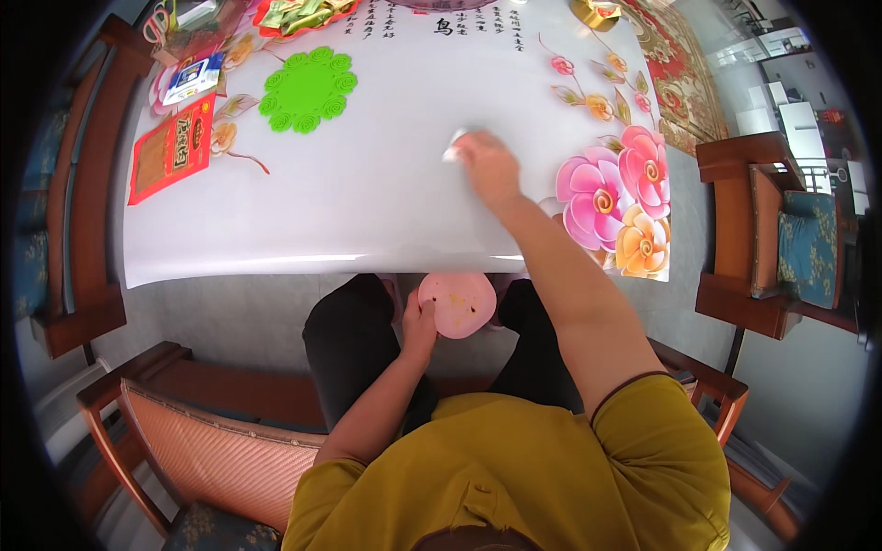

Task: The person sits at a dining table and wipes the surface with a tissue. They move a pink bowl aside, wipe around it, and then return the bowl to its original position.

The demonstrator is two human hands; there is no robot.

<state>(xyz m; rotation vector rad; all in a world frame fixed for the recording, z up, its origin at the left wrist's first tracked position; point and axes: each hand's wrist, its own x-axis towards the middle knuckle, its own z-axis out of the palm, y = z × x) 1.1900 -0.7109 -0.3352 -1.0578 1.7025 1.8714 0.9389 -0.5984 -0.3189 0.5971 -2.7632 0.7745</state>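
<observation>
My left hand [420, 323] is closed on the left rim of a pink plate [483, 292], with the thumb on top. Small crumbs and dark bits lie on the plate. It sits over my knees, just below the front edge of the white, flower-printed tablecloth [367, 220]. Out over the middle of the table, my right hand [491, 167] is closed around a crumpled white tissue [453, 147] against the cloth. The hand is slightly blurred and hides part of the tissue.
A green rose-edged mat [308, 90] lies left of centre. Beside it are a red packet [173, 150] and a blue-and-white pack [195, 78]. Scissors [156, 26], a red tray [303, 14] of wrapped items and a golden box [595, 14] stand farther back. Wooden chairs [749, 230] flank the table.
</observation>
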